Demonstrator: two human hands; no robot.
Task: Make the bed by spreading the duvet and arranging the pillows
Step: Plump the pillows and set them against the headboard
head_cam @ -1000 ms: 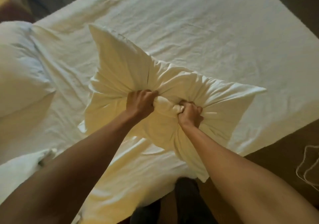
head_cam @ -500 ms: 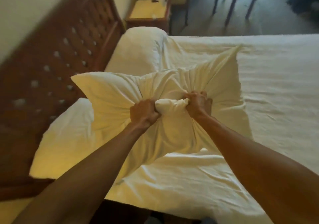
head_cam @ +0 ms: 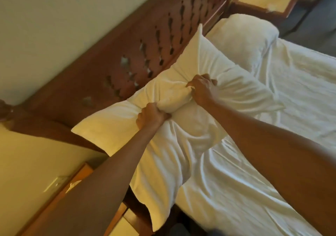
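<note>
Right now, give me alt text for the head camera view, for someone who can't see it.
The left hand and the right hand grip a bunched fold in the middle of a white pillow beside a wooden headboard. A second pillow lies beyond it on the wrinkled white sheet.

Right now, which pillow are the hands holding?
The near pillow, bunched at its middle by the left hand and right hand. The far pillow lies untouched at the bed's far corner.

Clenched left hand (head_cam: 151,115) and right hand (head_cam: 200,88)
</note>
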